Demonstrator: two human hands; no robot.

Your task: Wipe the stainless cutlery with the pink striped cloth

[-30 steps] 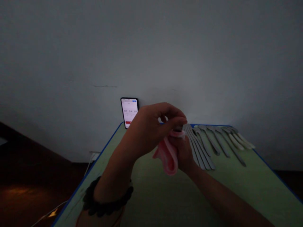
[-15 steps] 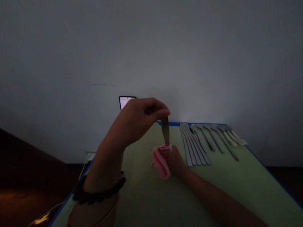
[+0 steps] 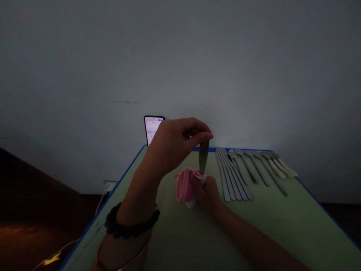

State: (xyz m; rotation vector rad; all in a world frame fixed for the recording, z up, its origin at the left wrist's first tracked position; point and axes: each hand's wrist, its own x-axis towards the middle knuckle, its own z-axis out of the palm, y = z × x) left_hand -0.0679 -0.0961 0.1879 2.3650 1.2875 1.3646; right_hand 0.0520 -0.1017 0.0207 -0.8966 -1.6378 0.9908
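Observation:
A metal table knife [image 3: 203,157] stands upright over the table, its broad blade showing. My left hand [image 3: 184,137] pinches the blade's upper end between thumb and fingers. Lower down, my right hand [image 3: 208,194] is closed around a pink and white cloth [image 3: 184,188], which wraps the knife's lower part. The handle is hidden inside the cloth and fingers. Right of my hands lies a row of similar table knives [image 3: 231,180], side by side.
Beyond the knives lie several spoons and forks [image 3: 249,167], and white-handled cutlery [image 3: 279,167] near the right edge. A lit phone [image 3: 150,130] leans on the wall at the back of the green, blue-edged table [image 3: 175,237]. A cable [image 3: 98,201] hangs by the left edge.
Both hands have shifted slightly right in view, along with the knife. The cloth has turned and bunched differently around it. More of the phone shows past my left hand.

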